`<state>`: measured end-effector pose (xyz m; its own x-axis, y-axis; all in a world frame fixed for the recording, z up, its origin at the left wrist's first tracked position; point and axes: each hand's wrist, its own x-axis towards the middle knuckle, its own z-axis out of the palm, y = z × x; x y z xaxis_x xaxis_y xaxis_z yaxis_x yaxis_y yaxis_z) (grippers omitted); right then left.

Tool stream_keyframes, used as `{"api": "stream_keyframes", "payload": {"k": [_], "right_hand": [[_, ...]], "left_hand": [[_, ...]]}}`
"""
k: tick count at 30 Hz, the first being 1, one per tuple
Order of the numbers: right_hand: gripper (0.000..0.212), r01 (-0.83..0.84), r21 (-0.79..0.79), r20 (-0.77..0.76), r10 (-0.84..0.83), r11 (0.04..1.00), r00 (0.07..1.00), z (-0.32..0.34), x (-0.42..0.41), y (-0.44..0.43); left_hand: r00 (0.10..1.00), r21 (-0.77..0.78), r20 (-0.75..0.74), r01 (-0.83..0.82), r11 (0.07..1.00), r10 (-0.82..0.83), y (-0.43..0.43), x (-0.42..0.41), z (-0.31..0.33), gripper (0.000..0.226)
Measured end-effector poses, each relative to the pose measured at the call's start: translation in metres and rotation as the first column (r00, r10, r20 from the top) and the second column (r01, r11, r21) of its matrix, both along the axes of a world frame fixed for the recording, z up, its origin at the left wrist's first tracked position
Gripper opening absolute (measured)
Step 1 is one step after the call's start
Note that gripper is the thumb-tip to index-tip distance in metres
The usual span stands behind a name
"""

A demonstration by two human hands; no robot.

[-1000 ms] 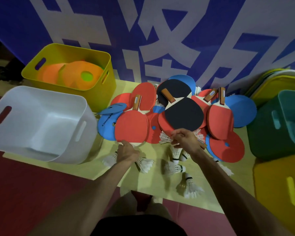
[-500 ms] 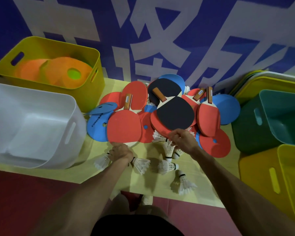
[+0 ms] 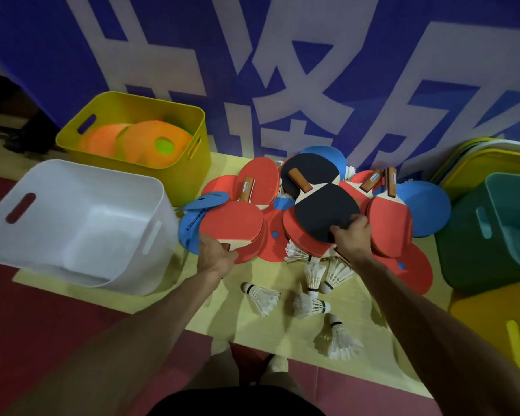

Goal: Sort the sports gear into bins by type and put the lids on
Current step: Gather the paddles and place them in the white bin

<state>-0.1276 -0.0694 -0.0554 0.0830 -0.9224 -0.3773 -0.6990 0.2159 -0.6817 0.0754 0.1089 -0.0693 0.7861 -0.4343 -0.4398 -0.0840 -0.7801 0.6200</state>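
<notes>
On the mat (image 3: 252, 331), mid-frame, lies a heap of paddles, blue discs (image 3: 424, 205) & shuttlecocks (image 3: 263, 298). L hand (image 3: 216, 257) is closed on the handle end of a red paddle (image 3: 231, 225) at the heap's left side. Its blade lies just beyond the knuckles, away from the person. R hand (image 3: 350, 239) grips the near rim of a black paddle (image 3: 327, 214), fingers & thumb curled over the edge. The blade runs up and left from the grip, w/ the handle pointing away and overlapping a 2nd black paddle (image 3: 312, 169). The gripped black paddle rests atop red ones. White bin (image 3: 81, 187) sits just left of L hand. Yellow bin (image 3: 189, 175) behind it holds orange discs (image 3: 150, 142). Several shuttlecocks lie loose btwn the forearms, others half under the heap beside R hand. Teal bin (image 3: 493, 205) is at far right, w/ a 2nd yellow bin (image 3: 493, 322) nearer the person.
</notes>
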Motion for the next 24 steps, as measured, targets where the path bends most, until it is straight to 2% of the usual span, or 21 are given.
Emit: {"api": "stream_keyframes", "payload": {"k": [4,8,12,17,20,22,24], "right_hand": [[0.075,0.196,0.054,-0.028,-0.195,0.979,0.98,-0.002,0.014,-0.011],[0.074,0.314,0.09,-0.065,-0.309,0.945,0.949,-0.008,0.018,-0.018],[0.073,0.37,0.187,-0.043,-0.369,0.91,0.928,-0.014,0.012,-0.026],[0.061,0.373,0.323,0.034,-0.405,0.87,0.914,-0.11,-0.002,-0.081],[0.048,0.389,0.391,0.158,-0.477,0.834,0.865,-0.068,0.005,-0.066],[0.039,0.38,0.346,0.254,-0.475,0.858,0.842,-0.002,0.016,-0.039],[0.016,0.35,0.273,0.282,-0.422,0.896,0.862,0.029,0.027,-0.029]], "left_hand": [[0.999,-0.061,0.028,0.02,0.998,-0.019,-0.001,-0.004,0.012,0.073],[1.0,-0.17,-0.009,0.025,0.985,-0.027,-0.003,-0.002,0.012,0.068],[0.981,-0.179,0.135,0.16,0.971,-0.137,-0.003,-0.002,0.027,0.055],[0.873,-0.083,0.341,0.397,0.914,-0.349,-0.011,0.006,0.053,0.055],[0.809,-0.06,0.423,0.475,0.878,-0.409,-0.017,0.014,0.07,0.052],[0.799,-0.057,0.455,0.467,0.882,-0.394,-0.024,0.02,0.08,0.044],[0.796,-0.069,0.479,0.454,0.888,-0.37,-0.031,0.027,0.089,0.036]]}}
